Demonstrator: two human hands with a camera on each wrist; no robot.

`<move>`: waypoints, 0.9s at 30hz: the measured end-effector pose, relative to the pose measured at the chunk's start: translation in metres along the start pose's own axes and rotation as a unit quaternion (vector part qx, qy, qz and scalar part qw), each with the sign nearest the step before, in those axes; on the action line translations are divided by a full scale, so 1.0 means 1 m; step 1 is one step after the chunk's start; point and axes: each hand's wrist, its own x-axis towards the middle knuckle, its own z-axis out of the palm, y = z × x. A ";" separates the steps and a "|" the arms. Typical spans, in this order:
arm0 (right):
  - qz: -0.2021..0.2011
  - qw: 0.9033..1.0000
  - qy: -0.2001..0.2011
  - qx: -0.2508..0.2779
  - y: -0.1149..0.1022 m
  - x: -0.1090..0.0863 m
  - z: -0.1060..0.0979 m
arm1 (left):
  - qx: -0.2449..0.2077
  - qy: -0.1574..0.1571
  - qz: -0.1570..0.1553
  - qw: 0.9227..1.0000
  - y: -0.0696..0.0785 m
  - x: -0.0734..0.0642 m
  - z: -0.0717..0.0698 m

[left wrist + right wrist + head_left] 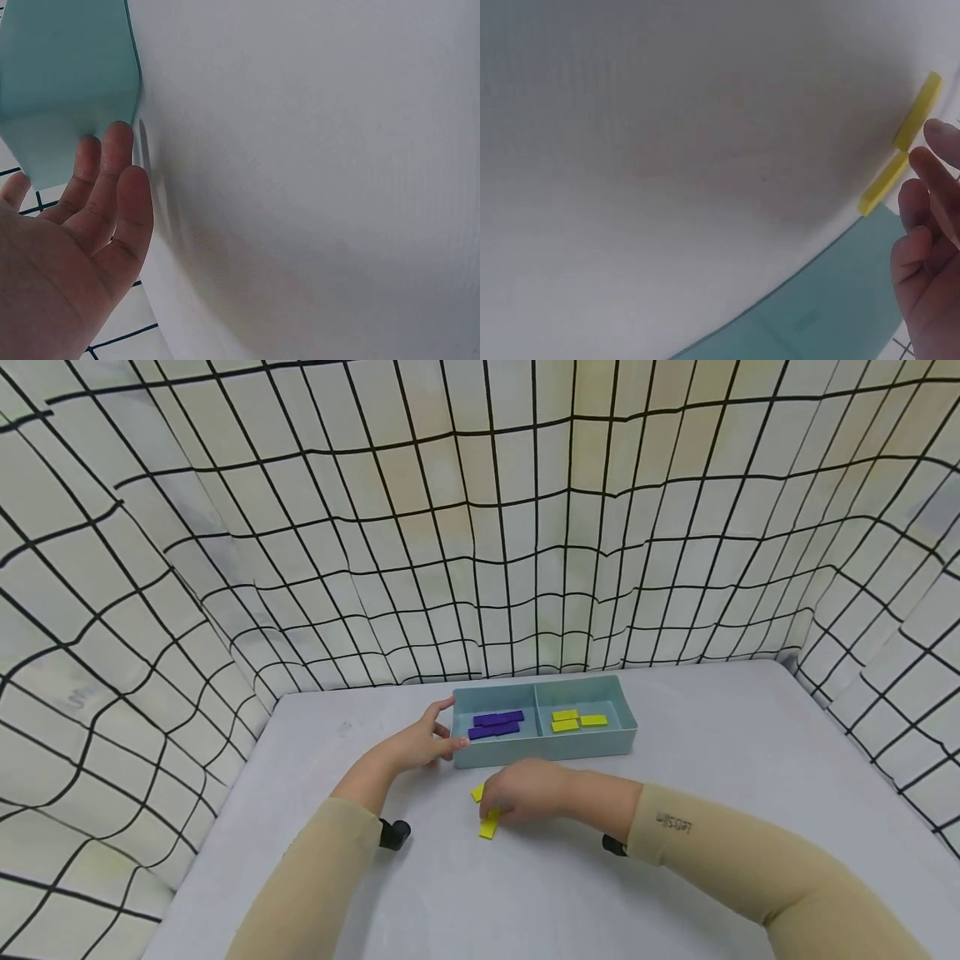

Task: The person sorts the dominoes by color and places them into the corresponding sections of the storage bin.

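A light teal two-part box (585, 745) stands on the table. My left hand (420, 743) rests against its left end, the thumb at the front corner and the index finger at the back corner. Its other fingers, loosely bent, lie close to the end wall in the left wrist view. My right hand (528, 789) is in front of the box, fingertips down at two yellow tiles: the near tile (488, 825) and the far tile (477, 792). In the right wrist view the fingertips are beside where the upper tile (918, 112) meets the lower tile (883, 184); no clear grip shows.
Several purple tiles (495, 724) lie in the box's left compartment, and three yellow tiles (566, 725) in the right one. A divider (537, 710) separates them. White cloth with a black grid (517, 527) rises behind and beside the white table (712, 735).
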 end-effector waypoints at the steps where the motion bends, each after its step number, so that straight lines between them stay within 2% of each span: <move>1: -0.004 1.000 -0.001 -0.010 -0.001 0.001 0.001 | -0.001 0.001 -0.001 1.000 0.000 0.000 0.000; 6: -0.010 0.999 -0.005 -0.033 -0.004 0.001 0.002 | -0.003 -0.001 0.001 1.000 -0.001 0.002 0.001; 14: 0.004 0.999 -0.017 -0.035 -0.006 0.000 0.004 | -0.005 0.000 0.001 1.000 0.002 -0.001 0.001; 21: 0.018 0.999 -0.033 -0.016 -0.006 -0.002 0.002 | -0.004 -0.001 0.002 1.000 0.004 -0.002 0.001; 27: 0.036 0.999 -0.024 0.010 -0.002 -0.005 -0.005 | -0.004 -0.003 0.001 1.000 0.004 -0.002 0.001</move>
